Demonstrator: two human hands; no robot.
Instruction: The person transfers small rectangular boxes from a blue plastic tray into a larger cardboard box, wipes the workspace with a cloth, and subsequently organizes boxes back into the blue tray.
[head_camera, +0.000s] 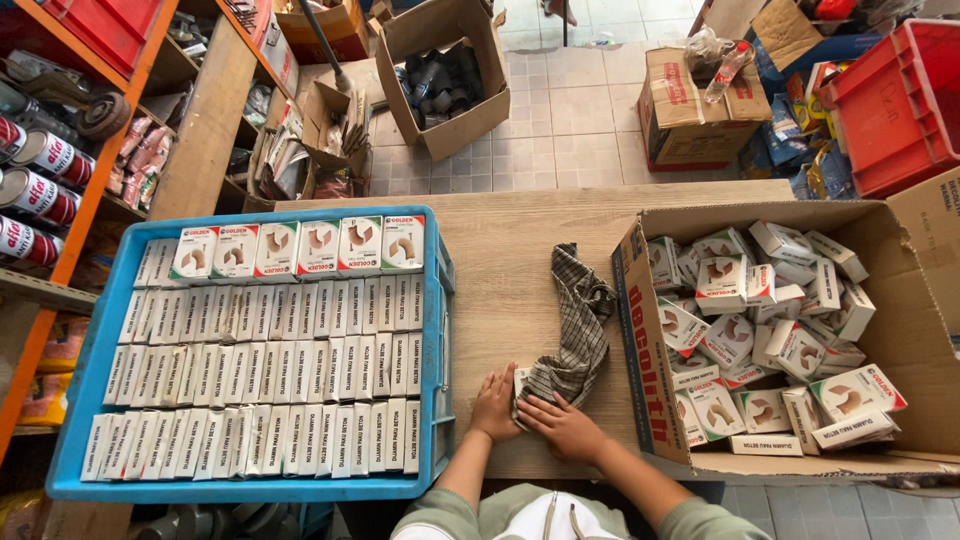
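My left hand (494, 402) and my right hand (562, 424) meet at the near edge of a wooden table (500, 260). Between them is a small white box (521, 381), mostly wrapped in a checked grey cloth (578, 330) that trails away toward the far side. The left hand holds the box's left side; the right hand presses the cloth over it. To the left stands a blue crate (436, 300) packed with rows of the same white boxes. On the right, an open cardboard carton (650, 350) holds several loose white boxes.
Orange metal shelving (75, 240) with cans and packets runs along the left. On the tiled floor beyond the table stand open cardboard boxes (450, 70), a taped carton (690, 110) and a red crate (895, 110).
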